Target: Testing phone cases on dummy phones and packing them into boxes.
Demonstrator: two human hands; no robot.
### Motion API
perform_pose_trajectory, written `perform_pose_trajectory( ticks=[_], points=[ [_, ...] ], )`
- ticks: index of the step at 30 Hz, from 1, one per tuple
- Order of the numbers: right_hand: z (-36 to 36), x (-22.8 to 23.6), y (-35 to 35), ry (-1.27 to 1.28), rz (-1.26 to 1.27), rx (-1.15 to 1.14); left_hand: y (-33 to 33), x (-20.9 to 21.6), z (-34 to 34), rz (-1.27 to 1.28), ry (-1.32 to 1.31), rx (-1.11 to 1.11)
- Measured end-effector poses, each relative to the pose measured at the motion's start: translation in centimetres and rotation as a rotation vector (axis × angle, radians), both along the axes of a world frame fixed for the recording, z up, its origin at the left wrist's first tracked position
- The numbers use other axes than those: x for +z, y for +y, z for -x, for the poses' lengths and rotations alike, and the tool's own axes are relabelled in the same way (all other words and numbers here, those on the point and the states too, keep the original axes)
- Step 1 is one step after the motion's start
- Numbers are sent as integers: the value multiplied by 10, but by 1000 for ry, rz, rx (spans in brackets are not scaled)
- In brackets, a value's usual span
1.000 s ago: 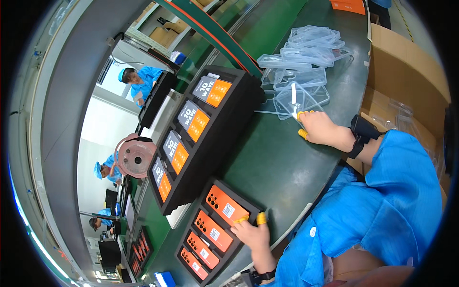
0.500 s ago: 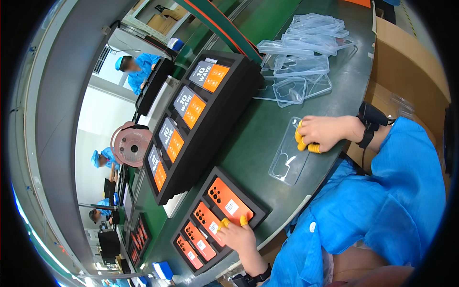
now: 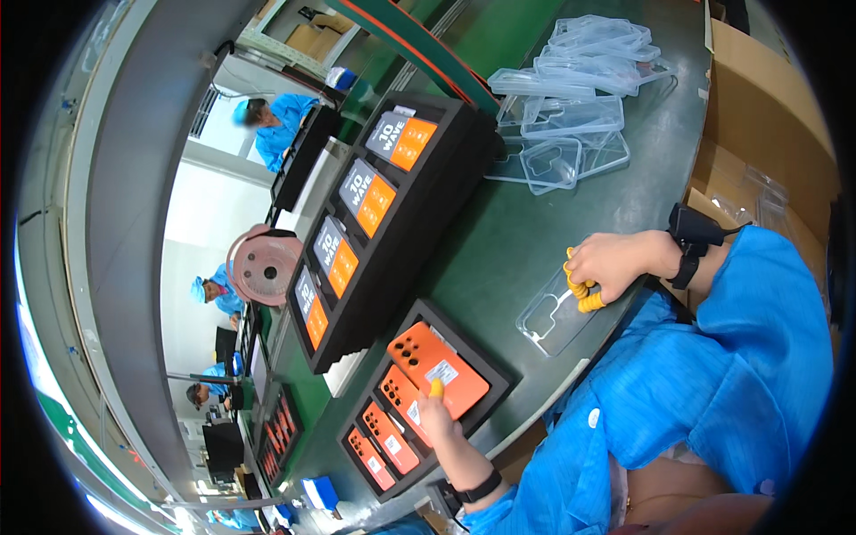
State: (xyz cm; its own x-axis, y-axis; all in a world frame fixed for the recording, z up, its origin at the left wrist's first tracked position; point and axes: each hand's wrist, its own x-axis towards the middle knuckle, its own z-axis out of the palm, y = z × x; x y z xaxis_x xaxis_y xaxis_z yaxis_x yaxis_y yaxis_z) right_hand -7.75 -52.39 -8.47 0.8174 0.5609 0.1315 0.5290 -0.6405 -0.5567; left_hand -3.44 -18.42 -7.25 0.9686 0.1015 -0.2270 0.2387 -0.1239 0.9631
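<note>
An orange phone point(image 3: 434, 364) with black camera rings and a white label is tilted up out of the black foam tray point(image 3: 502, 390). My left hand point(image 3: 437, 423) grips its lower edge, a yellow-cotted thumb on the back and the other fingers hidden. Smaller-looking orange phones point(image 3: 390, 436) lie beside it in their slots. My right hand point(image 3: 609, 265), with yellow finger cots, has its fingers curled on the far end of a clear phone case point(image 3: 555, 323). That case rests on the green table with its camera cutout toward the tray.
Clear cases point(image 3: 588, 76) lie piled at the far right. Stacked black foam trays point(image 3: 419, 205) with grey-and-orange packets stand left of centre. A cardboard box point(image 3: 758, 107) sits right of the table point(image 3: 464, 267). Co-workers in blue and a pink round fan point(image 3: 267, 267) are beyond.
My left hand has taken hold of the nearest orange phone and raised it from its slot. My right hand's fingers have curled in more at the clear case.
</note>
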Motion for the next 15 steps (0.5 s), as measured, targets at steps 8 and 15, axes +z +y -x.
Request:
perform_pose_trajectory(
  ticks=[8, 15],
  points=[
    [-19, 18, 73, 224, -801, -359, -98, 7, 22, 277, -342, -335],
    [6, 31, 24, -606, -390, -240, -96, 1, 16, -958, -629, -792]
  ],
)
